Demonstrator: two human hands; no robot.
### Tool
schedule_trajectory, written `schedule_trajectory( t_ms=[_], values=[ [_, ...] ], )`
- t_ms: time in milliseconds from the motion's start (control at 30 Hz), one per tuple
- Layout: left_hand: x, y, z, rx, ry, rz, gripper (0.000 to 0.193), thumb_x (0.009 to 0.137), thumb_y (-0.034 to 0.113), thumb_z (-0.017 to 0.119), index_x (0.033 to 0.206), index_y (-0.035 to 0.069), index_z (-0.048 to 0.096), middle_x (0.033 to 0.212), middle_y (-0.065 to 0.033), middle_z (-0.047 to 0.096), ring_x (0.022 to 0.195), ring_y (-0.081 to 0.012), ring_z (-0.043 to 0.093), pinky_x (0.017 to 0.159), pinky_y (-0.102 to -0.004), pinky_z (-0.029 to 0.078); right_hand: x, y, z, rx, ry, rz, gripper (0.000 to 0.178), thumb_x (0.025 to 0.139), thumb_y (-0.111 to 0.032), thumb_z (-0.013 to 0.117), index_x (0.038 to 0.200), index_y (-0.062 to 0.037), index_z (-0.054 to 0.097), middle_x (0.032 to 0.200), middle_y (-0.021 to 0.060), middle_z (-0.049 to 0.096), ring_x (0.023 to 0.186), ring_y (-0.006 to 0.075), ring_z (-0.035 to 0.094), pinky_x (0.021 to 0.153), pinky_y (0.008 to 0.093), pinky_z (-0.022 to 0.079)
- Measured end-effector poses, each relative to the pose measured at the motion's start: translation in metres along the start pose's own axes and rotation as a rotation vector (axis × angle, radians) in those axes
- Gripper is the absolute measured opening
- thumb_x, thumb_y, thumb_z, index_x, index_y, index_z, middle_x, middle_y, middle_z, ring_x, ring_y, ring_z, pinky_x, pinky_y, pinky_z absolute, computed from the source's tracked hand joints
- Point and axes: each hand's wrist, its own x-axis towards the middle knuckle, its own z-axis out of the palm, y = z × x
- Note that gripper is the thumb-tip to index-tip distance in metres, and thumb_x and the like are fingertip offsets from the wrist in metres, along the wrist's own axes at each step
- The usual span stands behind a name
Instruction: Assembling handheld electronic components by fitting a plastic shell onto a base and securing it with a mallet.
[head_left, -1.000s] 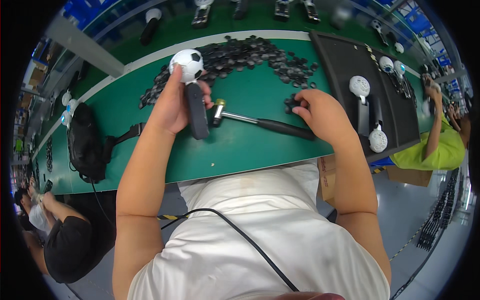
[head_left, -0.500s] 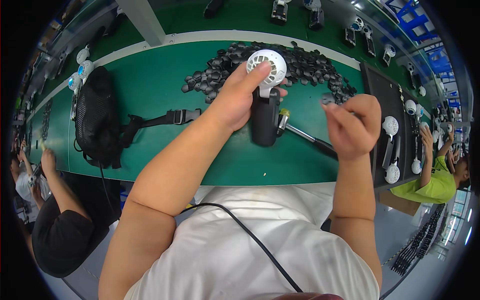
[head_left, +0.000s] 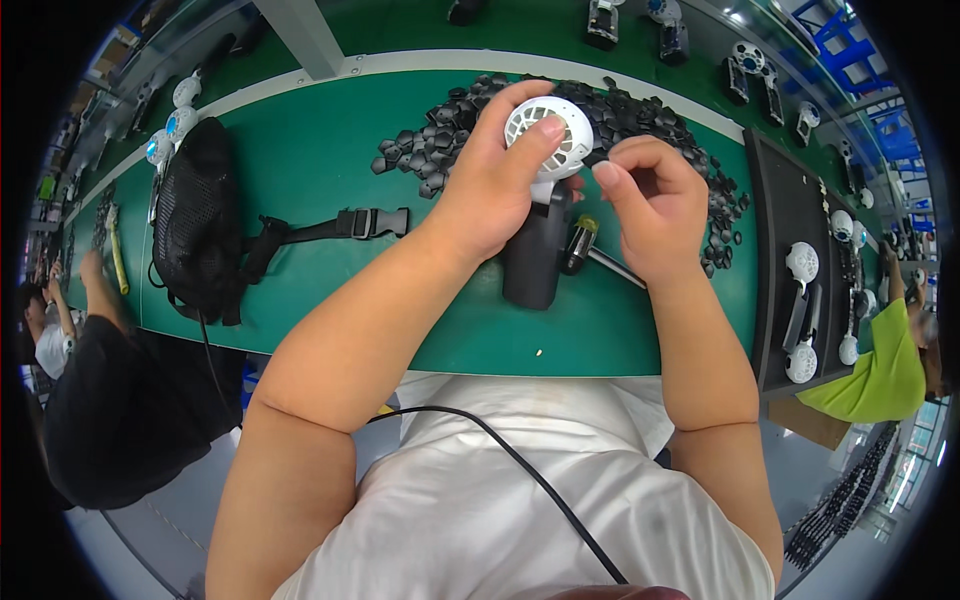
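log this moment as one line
left hand: holds fan-like device | right hand: pinches small black piece beside device's white head | nearby: hammer, pile of black pieces

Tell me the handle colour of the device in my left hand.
The handle is black, clearest in the head view.

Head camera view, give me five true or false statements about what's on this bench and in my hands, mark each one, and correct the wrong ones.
1. The left grip holds a white-headed device. True.
2. The hammer lies to the left of that device. False: the hammer lies to its right.
3. A small dark piece shows at the fingertips of the right grip. True.
4. The heap of small pieces is white. False: the heap of small pieces is black.
5. A black mesh bag lies toward the left end of the green table. True.
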Motion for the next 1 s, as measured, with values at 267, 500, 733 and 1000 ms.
schedule_trajectory(
  t_ms=[267,500,733,1000],
  values=[
    [-0.002,-0.004,0.012,-0.062,0.014,0.0,0.05,0.102,0.026,0.065,0.141,0.003,0.044,0.113,-0.0182,0.065,0.086,-0.0205,0.067,0.076,-0.0319,0.06,-0.007,0.022,0.004,0.186,-0.128,0.266,0.009,0.101,-0.005,0.061,0.092,-0.0033,0.059,0.089,0.0061,0.064,0.072,0.014,0.054,0.068,0.0259,0.046],
    [-0.004,-0.008,0.014,0.004,0.07,-0.036,0.045,0.101,0.031,0.066,0.132,0.003,0.051,0.108,-0.0161,0.066,0.081,-0.02,0.067,0.071,-0.0315,0.061,0.003,0.009,-0.002,-0.011,-0.233,0.253,0.017,0.098,-0.019,0.066,0.092,-0.0041,0.061,0.082,0.0072,0.063,0.075,0.0229,0.058,0.07,0.0342,0.048],
    [0.004,0.004,0.001,-0.376,0.149,-0.272,0.049,0.103,0.046,0.064,0.123,0.002,0.055,0.101,-0.0143,0.068,0.072,-0.0199,0.068,0.064,-0.0309,0.061,-0.056,-0.035,-0.083,-0.956,-0.727,0.259,0.028,0.085,-0.021,0.077,0.105,-0.0048,0.065,0.095,0.0103,0.065,0.084,0.0313,0.062,0.077,0.0399,0.05],
    [-0.002,0.008,0.0,-0.369,0.177,-0.372,0.06,0.104,0.058,0.056,0.121,0.001,0.056,0.096,-0.014,0.069,0.067,-0.0191,0.068,0.058,-0.0293,0.059,-0.059,-0.077,-0.066,-0.281,-0.152,0.264,0.018,0.101,-0.013,0.051,0.106,0.0008,0.062,0.082,0.0104,0.058,0.069,0.0255,0.052,0.067,0.0365,0.046]
  ],
)
